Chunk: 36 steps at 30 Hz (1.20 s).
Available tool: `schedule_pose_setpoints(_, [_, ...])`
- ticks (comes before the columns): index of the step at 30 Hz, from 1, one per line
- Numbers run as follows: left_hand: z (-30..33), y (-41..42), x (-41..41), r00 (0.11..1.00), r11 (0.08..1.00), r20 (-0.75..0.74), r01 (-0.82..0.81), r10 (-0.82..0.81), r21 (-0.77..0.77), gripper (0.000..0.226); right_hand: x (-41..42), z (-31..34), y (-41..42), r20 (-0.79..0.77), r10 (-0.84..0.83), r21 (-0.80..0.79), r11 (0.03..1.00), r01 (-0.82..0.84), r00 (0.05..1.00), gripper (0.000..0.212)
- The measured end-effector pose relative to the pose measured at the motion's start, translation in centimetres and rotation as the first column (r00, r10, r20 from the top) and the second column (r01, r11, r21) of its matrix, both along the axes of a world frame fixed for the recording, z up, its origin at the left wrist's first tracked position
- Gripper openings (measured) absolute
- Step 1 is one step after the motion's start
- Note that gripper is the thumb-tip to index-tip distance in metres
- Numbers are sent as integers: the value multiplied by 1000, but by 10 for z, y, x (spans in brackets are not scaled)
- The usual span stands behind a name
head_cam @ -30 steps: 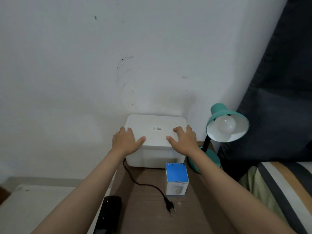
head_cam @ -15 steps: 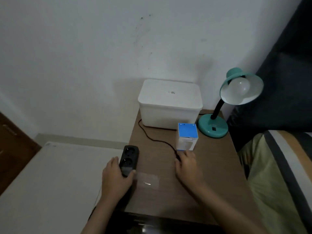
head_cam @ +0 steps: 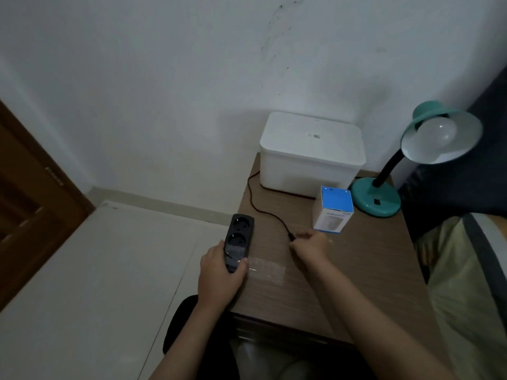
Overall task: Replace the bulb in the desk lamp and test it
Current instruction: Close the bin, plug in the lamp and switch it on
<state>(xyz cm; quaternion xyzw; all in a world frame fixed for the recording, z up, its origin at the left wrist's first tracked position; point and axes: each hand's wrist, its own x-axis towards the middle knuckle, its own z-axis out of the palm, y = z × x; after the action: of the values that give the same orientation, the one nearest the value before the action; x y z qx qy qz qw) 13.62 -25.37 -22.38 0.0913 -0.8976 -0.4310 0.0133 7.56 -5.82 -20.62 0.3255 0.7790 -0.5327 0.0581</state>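
Observation:
A teal desk lamp (head_cam: 375,197) stands at the table's far right, unlit, with a white bulb (head_cam: 436,130) in its shade. Its black cord (head_cam: 260,208) runs across the brown table (head_cam: 356,270) to a plug hidden inside my right hand (head_cam: 310,246), which is closed around it. My left hand (head_cam: 220,270) grips the near end of a black power strip (head_cam: 240,237) at the table's left edge. A blue-and-white bulb box (head_cam: 333,212) stands upright just beyond my right hand.
A white lidded storage box (head_cam: 311,154) sits against the wall at the table's back. A striped bed cover (head_cam: 466,270) borders the table on the right. A strip of clear tape (head_cam: 267,268) lies between my hands. A brown door (head_cam: 30,201) is at the left.
Both hands left the white box's lid and came back to the near table. The left took hold of the power strip; the right closed on the lamp's plug and lifted it slightly.

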Motion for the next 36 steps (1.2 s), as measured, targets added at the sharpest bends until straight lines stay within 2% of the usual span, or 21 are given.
schedule_pose_setpoints(3, [-3, 1, 0, 1000, 1000, -22, -18, 17, -18, 63, -1, 15, -12, 57, 21, -241, 971, -6, 998, 17])
schedule_pose_setpoints(7, [-6, 1, -1, 999, 1000, -46, -18, 17, -16, 62, -5, 23, -23, 76, 87, -423, 905, -47, 993, 14])
schedule_pose_setpoints(10, [-9, 1, -2, 998, 1000, -61, -15, 14, -19, 59, -6, 29, -31, -8, 68, -599, 798, -59, 998, 16])
schedule_pose_setpoints(13, [-8, 2, -1, 997, 999, -74, -25, 23, -25, 57, -10, 38, -40, -116, 84, -642, 754, -139, 990, 29])
schedule_pose_setpoints(15, [-9, 3, -1, 995, 999, -97, -21, 17, -39, 51, -13, 41, -47, -180, 105, -571, 798, -191, 978, 29])
schedule_pose_setpoints(18, [-12, 3, -2, 993, 998, -116, -31, 25, -50, 52, -16, 40, -60, -285, 105, -393, 894, -216, 953, 20])
schedule_pose_setpoints(21, [-15, 4, -1, 988, 996, -149, -51, 41, -67, 58, -24, 28, -68, -402, 182, -99, 966, -241, 897, 17])
schedule_pose_setpoints(23, [-15, 4, 0, 985, 997, -170, -51, 40, -63, 59, -27, 22, -72, -406, 276, 70, 960, -271, 871, 18])
schedule_pose_setpoints(28, [-18, 3, 1, 981, 997, -189, -51, 41, -51, 64, -21, 11, -76, -382, 466, 269, 882, -386, 798, 9])
schedule_pose_setpoints(32, [-17, 4, 2, 975, 998, -216, -54, 46, -32, 69, -20, 9, -71, -403, 495, 377, 856, -354, 769, 3])
schedule_pose_setpoints(36, [-18, 4, 2, 972, 998, -231, -57, 47, -37, 66, -23, 5, -72, -406, 498, 415, 847, -331, 766, 7])
